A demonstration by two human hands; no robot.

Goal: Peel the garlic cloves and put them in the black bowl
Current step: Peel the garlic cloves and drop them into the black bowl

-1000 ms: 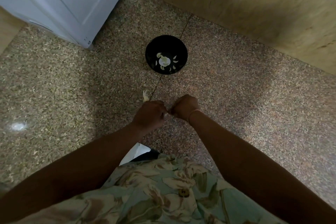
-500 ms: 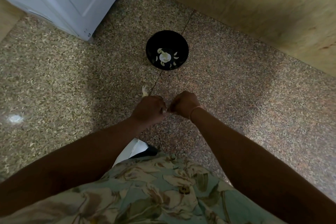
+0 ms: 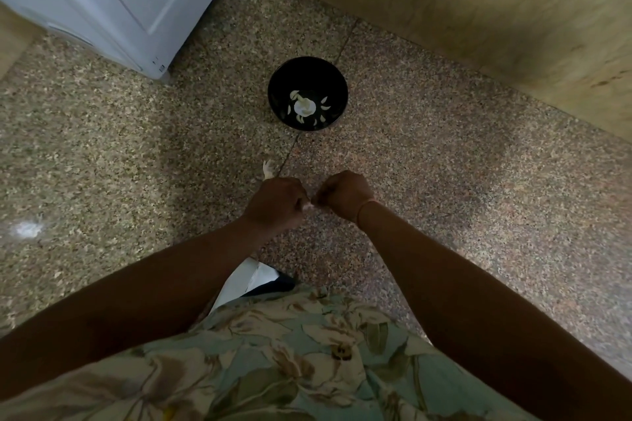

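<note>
Both hands meet low over the floor (image 3: 444,181), knuckles up and curled tight. The left hand (image 3: 275,203) grips a clove (image 3: 309,206), of which only a small pale tip shows in the gap between the hands. The right hand (image 3: 343,196) has its fingers (image 3: 323,195) pinched in at that same tip. From this angle it looks like they have hold of the skin, though it is too small to tell skin from flesh.

The bowl (image 3: 307,72) sits on the floor, well apart from the hands and straight ahead of them. Several pale pieces (image 3: 304,107) already lie at its bottom. A pale scrap (image 3: 268,170) lies on the floor just beyond the left hand.

The step in hand is peeling, and I judge it partway through. To do it well, the left hand should hold the clove firm but not crush it. The right should take the papery edge at the tip and draw it back along the clove rather than tug outward, so the skin comes off in one strip. Turning the clove a little between pulls would bring up the next loose edge. Only when no skin clings should the clove go forward to the bowl, and it is better dropped low over the rim than tossed.
</note>
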